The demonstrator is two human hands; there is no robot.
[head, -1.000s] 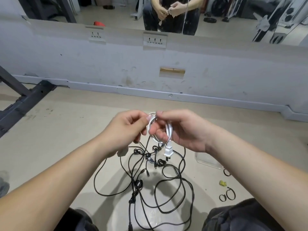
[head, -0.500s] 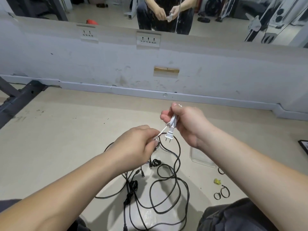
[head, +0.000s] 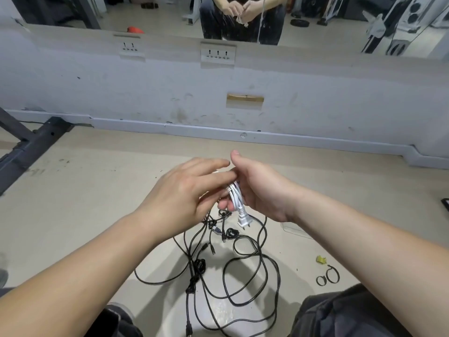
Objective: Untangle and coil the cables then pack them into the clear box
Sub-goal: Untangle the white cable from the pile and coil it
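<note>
Nearest you, between your knees in dark grey trousers (head: 340, 312), a tangle of thin black cables (head: 243, 276) sprawls on the pale beige floor (head: 73, 203), knotted in several places. To its right lie two small black loop ties (head: 328, 277) and a yellow scrap (head: 321, 259).

Above the tangle, your right hand (head: 262, 190) curls its fingers around a coiled white power cable (head: 234, 193), thumb standing up free. The cable's white two-pin plug (head: 243, 221) hangs below the fist, prongs down. Your left hand (head: 184, 195) reaches across, fingers nearly straight and close together, their tips against the top of the coil.

Just past your right forearm, a corner of the clear plastic box (head: 295, 229) shows on the floor, the rest hidden by the arm.

Farther off, a black metal frame (head: 31, 147) lies at the left. The scuffed pale wall (head: 340, 98) carries two white socket plates (head: 218, 54), with a mirror (head: 145, 15) above.
</note>
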